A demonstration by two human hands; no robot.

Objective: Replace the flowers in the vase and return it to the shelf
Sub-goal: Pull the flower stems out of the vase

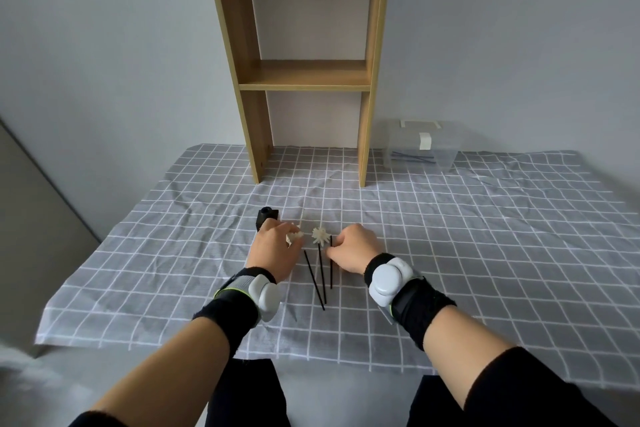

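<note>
Palms-down, left hand (277, 248) fingers curl on flowers (320, 236) (white-headed); right hand (353, 248) pinches a stem (331, 267).

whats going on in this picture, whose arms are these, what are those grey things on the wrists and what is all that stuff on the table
There is no machine here. One picture, taken by a camera worn on a person's head, looks down at their own two bare hands. The rounded grey devices strapped on black wristbands look like wearable gadgets; their purpose cannot be told.

The table carries a grey cloth with white checks. At the back stands a light wooden shelf unit with nothing on its visible board, and beside it a clear plastic lidded box holding thin dark sticks.

Between the hands lie pale cream artificial flowers on thin black stems. The left hand touches one flower head, with a small black vase just behind it. The right hand is curled at one stem; whether its grip has closed is unclear.
</note>
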